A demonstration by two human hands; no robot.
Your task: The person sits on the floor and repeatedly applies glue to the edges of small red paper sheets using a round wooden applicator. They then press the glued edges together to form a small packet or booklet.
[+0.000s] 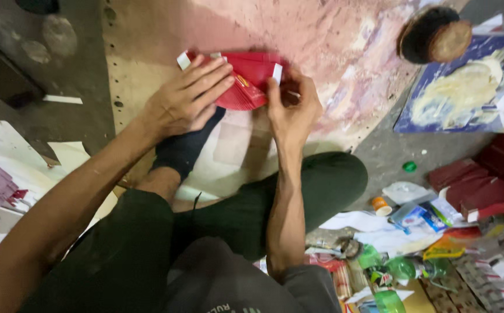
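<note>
Head view, looking down over crossed legs in dark trousers: at twelve o'clock a fanned stack of red card sheets (246, 81) lies on a stained plywood board (333, 40). Left hand (185, 98) presses flat on it, seemingly steadying it; right hand (291, 107) pinches its right edge. Litter pile (426, 255) sits at four o'clock.

left hand (185, 98) flat, fingers spread – right hand (291, 110) in pinch grip, both arms extended
</note>
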